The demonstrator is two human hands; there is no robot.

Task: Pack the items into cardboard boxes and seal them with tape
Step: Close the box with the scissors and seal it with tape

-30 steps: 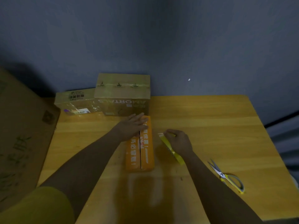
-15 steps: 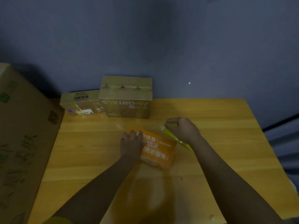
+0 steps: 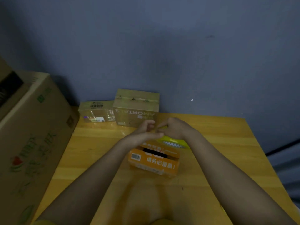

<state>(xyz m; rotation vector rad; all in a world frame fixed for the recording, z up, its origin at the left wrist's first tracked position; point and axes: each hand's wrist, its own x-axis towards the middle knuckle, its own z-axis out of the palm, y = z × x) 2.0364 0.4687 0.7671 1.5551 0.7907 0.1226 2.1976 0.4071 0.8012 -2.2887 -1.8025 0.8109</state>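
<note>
At frame centre on the surface [image 3: 100, 153], the orange box [image 3: 154, 161] gapes, contents unreadable. Above it, left hand [image 3: 142, 132] and right hand [image 3: 174, 129] pinch something; the yellow tape dispenser [image 3: 174, 142] is partly hidden.

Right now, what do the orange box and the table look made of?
Orange box: apparently printed cardboard, matte, with folded flaps parted over a dark gap. Table: seemingly wood or wood-look laminate; light plank lines and a mild sheen.
</note>
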